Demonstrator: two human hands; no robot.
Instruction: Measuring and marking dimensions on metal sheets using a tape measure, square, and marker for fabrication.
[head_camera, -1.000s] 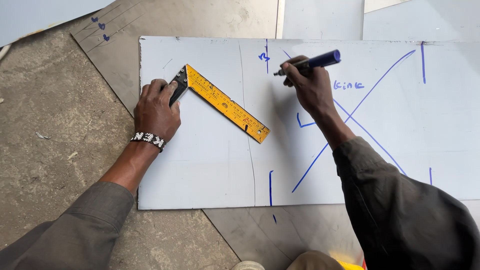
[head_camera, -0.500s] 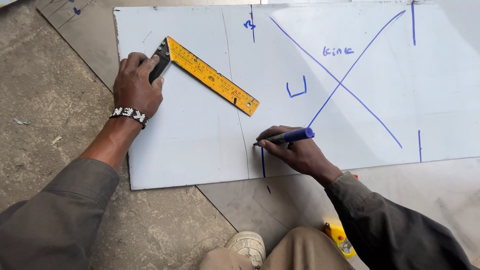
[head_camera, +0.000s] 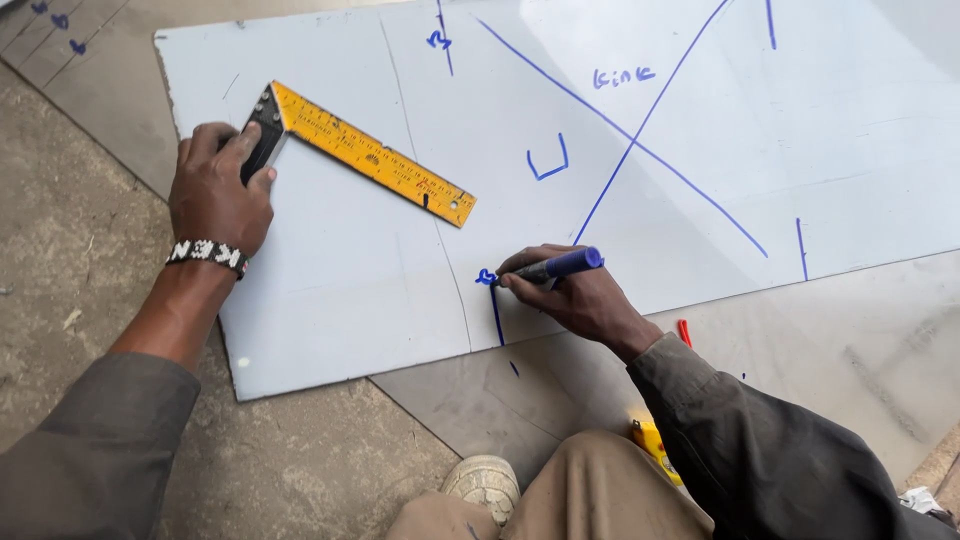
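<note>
A pale metal sheet (head_camera: 330, 270) lies flat on the floor, marked with blue lines, a large cross and small scribbles. My left hand (head_camera: 218, 190) grips the black stock of a try square whose yellow blade (head_camera: 372, 155) lies on the sheet, pointing right and toward me. My right hand (head_camera: 575, 295) holds a blue marker (head_camera: 556, 267) with its tip touching the sheet at a small blue mark (head_camera: 487, 277), above a short vertical blue line near the sheet's front edge.
Another grey sheet (head_camera: 480, 400) lies under the pale one, on a rough concrete floor (head_camera: 60, 250). My knee and a pale shoe (head_camera: 485, 482) sit at the bottom. A yellow object (head_camera: 655, 445) and a red item (head_camera: 684, 332) lie by my right sleeve.
My right hand came down from the sheet's far side to its front edge and drew a small mark above the short line. The left hand stays on the square.
</note>
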